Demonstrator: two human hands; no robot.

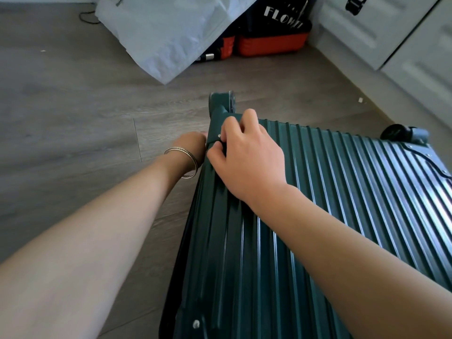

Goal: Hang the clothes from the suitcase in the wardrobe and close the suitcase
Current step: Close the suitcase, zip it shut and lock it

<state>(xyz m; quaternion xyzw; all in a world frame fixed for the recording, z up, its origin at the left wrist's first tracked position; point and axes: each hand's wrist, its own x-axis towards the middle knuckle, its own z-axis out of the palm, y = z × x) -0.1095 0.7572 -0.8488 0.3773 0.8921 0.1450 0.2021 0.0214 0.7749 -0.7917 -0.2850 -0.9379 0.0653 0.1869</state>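
Both bare arms reach up-frame, hands meeting just left of centre.

Left forearm enters from the lower left corner, angling up and right; wrist carries thin metal bangles [187,159]. Left hand [195,143] is mostly hidden, only its back showing, fingers out of sight. Right forearm comes in from the right edge, angling up and left. Right hand [247,152] lies palm-down, knuckles raised, fingers curled, thumb and forefinger drawn together in a pinch at its left side.
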